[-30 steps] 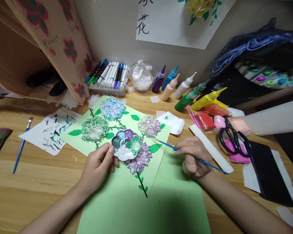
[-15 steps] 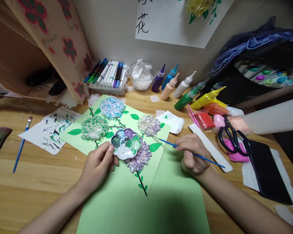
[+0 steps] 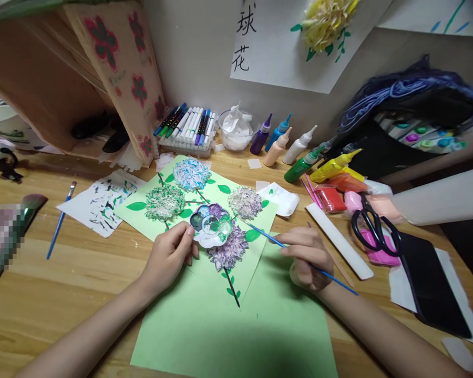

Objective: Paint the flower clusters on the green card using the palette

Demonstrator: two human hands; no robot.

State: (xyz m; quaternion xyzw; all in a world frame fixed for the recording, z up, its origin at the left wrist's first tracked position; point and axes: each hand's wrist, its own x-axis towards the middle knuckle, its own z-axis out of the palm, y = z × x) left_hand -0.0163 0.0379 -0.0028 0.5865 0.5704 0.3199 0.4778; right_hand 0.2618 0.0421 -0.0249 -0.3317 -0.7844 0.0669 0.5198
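My left hand (image 3: 172, 249) pinches the rim of a flower-shaped paint palette (image 3: 212, 241), whose wells hold purple, green, blue and dark paint. The palette hovers over a light green sheet (image 3: 260, 226) decorated with raised flower heads and painted leaves. Between the fingers of my right hand (image 3: 308, 257) is a thin blue paintbrush (image 3: 274, 240), its tip close to the palette's right side. On the sheet sit a blue-white flower (image 3: 191, 174), a green-white one (image 3: 164, 202), a pale purple one (image 3: 245, 202) and a purple one (image 3: 230, 252) partly covered by the palette.
Paint bottles (image 3: 297, 165) stand along the back beside a glass bowl (image 3: 236, 131) of white material and a marker box (image 3: 187, 126). To the right lie scissors (image 3: 374, 231), clay packs (image 3: 331, 198), a white strip (image 3: 339, 241) and a black slab (image 3: 433, 283). A paint-smeared paper (image 3: 102, 202) lies left.
The camera view has shifted, showing more of the wall and the left side. Both hands still hold the palette and the paintbrush, and the brush tip stays near the palette.
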